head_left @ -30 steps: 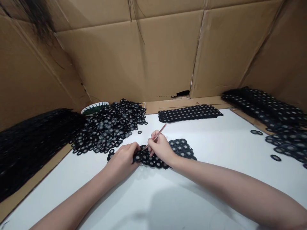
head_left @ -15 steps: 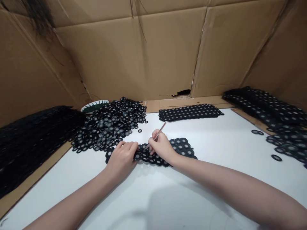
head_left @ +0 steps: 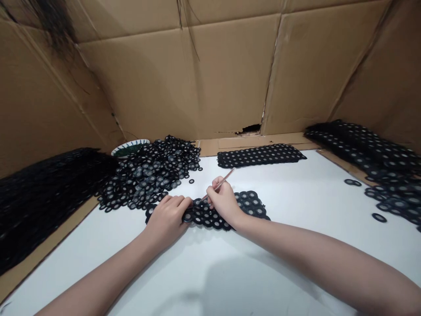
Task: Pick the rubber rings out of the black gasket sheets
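Note:
A strip of joined black rings with pale centres (head_left: 251, 204) lies on the white tabletop, partly covered by both hands. My left hand (head_left: 169, 216) is closed on the strip's left part, with the fingers curled over it. In my right hand (head_left: 223, 199) a thin, pinkish stick-like tool (head_left: 225, 177) is pinched, its lower tip pointing down to the left at the strip close to my left fingertips. What the tip touches is too small to tell.
A heap of loose rings (head_left: 148, 175) lies back left, by a bowl (head_left: 128, 149). A finished-looking ring panel (head_left: 261, 155) lies at the back. Stacked panels (head_left: 371, 147) and loose rings stand right, dark stacks (head_left: 49, 188) left, cardboard walls (head_left: 230, 79) behind.
The tool in my right hand has tilted lower, its upper end shifting to the right. My left hand stays on the strip with almost no movement.

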`<action>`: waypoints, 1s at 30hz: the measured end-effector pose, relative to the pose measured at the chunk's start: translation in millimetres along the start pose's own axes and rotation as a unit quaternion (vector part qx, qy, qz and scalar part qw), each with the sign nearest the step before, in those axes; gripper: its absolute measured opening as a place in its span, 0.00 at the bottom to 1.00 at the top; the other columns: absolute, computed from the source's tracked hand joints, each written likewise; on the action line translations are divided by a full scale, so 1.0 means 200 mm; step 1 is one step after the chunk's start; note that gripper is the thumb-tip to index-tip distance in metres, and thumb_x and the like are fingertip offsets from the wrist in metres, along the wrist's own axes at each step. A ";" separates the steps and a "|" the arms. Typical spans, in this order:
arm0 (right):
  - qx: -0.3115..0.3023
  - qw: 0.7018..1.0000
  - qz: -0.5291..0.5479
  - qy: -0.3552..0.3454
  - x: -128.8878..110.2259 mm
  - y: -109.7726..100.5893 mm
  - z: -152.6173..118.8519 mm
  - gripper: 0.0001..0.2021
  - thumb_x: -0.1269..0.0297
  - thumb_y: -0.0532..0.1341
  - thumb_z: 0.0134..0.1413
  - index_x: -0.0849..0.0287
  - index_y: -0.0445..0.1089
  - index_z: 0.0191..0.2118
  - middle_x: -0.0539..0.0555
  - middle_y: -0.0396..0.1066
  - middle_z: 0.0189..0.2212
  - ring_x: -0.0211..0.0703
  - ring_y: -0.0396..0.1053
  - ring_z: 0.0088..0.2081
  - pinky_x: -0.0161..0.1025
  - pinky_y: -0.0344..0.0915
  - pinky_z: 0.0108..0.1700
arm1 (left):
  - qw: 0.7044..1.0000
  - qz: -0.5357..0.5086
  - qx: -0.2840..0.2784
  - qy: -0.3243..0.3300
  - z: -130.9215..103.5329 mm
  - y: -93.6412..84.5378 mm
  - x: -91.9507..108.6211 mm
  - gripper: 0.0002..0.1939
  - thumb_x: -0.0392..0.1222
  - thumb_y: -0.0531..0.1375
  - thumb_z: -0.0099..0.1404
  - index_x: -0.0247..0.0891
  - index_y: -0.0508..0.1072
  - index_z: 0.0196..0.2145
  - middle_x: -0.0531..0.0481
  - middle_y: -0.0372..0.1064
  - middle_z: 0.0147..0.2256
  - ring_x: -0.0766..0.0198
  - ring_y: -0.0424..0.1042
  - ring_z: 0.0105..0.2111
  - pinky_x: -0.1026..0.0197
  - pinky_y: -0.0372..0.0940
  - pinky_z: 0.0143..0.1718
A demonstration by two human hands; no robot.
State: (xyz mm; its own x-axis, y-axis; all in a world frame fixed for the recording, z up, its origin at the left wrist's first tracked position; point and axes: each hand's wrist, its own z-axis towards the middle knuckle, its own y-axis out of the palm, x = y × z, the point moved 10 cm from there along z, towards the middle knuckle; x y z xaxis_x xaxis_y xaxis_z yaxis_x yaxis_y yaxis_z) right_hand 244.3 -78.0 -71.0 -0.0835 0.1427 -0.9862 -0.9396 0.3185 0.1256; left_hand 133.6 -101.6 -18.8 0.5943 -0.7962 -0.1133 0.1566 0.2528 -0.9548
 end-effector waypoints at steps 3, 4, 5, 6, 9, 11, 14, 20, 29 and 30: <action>-0.007 1.000 -0.010 -0.020 -0.01 0.01 0.00 0.05 0.70 0.52 0.42 0.56 0.51 0.27 0.41 0.57 0.13 0.35 0.60 0.17 0.31 0.57 0.19 | 1.000 -0.011 -0.003 0.026 0.00 0.00 0.01 0.10 0.33 0.52 0.52 0.38 0.66 0.34 0.49 0.67 0.29 0.60 0.64 0.30 0.58 0.58 0.34; -0.010 1.000 -0.012 -0.019 -0.01 0.01 0.00 0.05 0.69 0.52 0.42 0.56 0.51 0.26 0.41 0.57 0.12 0.35 0.60 0.17 0.31 0.57 0.19 | 0.999 -0.022 0.000 0.035 0.00 -0.01 0.02 0.10 0.33 0.52 0.52 0.38 0.66 0.34 0.49 0.67 0.29 0.60 0.64 0.30 0.58 0.59 0.34; -0.012 1.000 -0.015 -0.016 -0.01 0.01 0.00 0.05 0.70 0.52 0.42 0.56 0.51 0.26 0.41 0.57 0.12 0.35 0.60 0.16 0.31 0.57 0.19 | 0.998 -0.037 0.004 0.044 0.00 -0.02 0.02 0.10 0.33 0.52 0.52 0.38 0.66 0.34 0.49 0.67 0.30 0.60 0.64 0.31 0.59 0.59 0.34; -0.014 1.000 -0.016 -0.012 0.00 0.01 0.00 0.05 0.70 0.52 0.42 0.56 0.51 0.26 0.41 0.57 0.12 0.35 0.60 0.16 0.32 0.57 0.20 | 0.997 -0.053 0.008 0.052 0.00 -0.03 0.03 0.09 0.33 0.52 0.52 0.38 0.66 0.33 0.49 0.67 0.31 0.61 0.64 0.31 0.59 0.59 0.33; -0.016 1.000 -0.015 -0.010 0.00 0.02 0.00 0.05 0.70 0.52 0.42 0.56 0.52 0.26 0.41 0.57 0.12 0.36 0.61 0.17 0.32 0.58 0.20 | 0.991 -0.104 0.019 0.076 -0.01 -0.05 0.04 0.09 0.32 0.51 0.52 0.38 0.66 0.33 0.48 0.66 0.32 0.62 0.64 0.32 0.60 0.59 0.34; -0.015 1.000 -0.013 -0.013 0.00 0.02 0.00 0.05 0.70 0.52 0.42 0.56 0.52 0.26 0.41 0.57 0.12 0.36 0.61 0.17 0.32 0.58 0.21 | 0.987 -0.136 0.023 0.080 -0.01 -0.06 0.04 0.08 0.32 0.51 0.53 0.38 0.64 0.32 0.49 0.66 0.31 0.63 0.63 0.32 0.61 0.59 0.34; -0.012 1.000 -0.011 -0.004 0.01 0.01 0.01 0.05 0.70 0.52 0.42 0.56 0.52 0.26 0.42 0.58 0.12 0.36 0.60 0.17 0.32 0.58 0.21 | 0.983 -0.167 0.031 0.075 -0.02 -0.05 0.02 0.05 0.32 0.51 0.54 0.38 0.61 0.30 0.49 0.65 0.29 0.64 0.62 0.30 0.61 0.59 0.33; -0.013 1.000 0.002 -0.002 0.00 0.01 0.01 0.06 0.70 0.52 0.41 0.56 0.52 0.26 0.41 0.57 0.12 0.36 0.60 0.17 0.32 0.57 0.20 | 0.978 -0.185 0.055 0.083 -0.02 -0.06 0.01 0.07 0.31 0.51 0.54 0.40 0.53 0.25 0.50 0.62 0.27 0.64 0.61 0.29 0.61 0.58 0.31; -0.014 1.000 -0.003 -0.003 0.01 0.01 0.01 0.06 0.70 0.52 0.42 0.56 0.51 0.26 0.41 0.57 0.12 0.35 0.61 0.17 0.32 0.57 0.20 | 0.977 -0.188 0.058 0.083 -0.02 -0.05 0.00 0.10 0.29 0.50 0.54 0.40 0.51 0.25 0.51 0.60 0.27 0.65 0.59 0.28 0.62 0.56 0.30; -0.014 1.000 -0.004 -0.003 0.01 0.01 0.02 0.06 0.70 0.52 0.42 0.56 0.51 0.26 0.41 0.57 0.12 0.35 0.61 0.17 0.32 0.57 0.20 | 0.978 -0.186 0.058 0.080 -0.02 -0.05 0.00 0.10 0.29 0.50 0.54 0.40 0.50 0.24 0.52 0.59 0.26 0.65 0.59 0.28 0.62 0.56 0.30</action>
State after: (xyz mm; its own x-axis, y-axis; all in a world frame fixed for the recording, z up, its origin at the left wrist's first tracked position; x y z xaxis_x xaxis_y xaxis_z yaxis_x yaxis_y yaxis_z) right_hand 242.5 -73.9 -73.0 -0.0747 0.1469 -0.9863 -0.9492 0.2927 0.1155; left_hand 128.9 -106.7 -10.6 0.3491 -0.9186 0.1851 0.4327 -0.0172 -0.9014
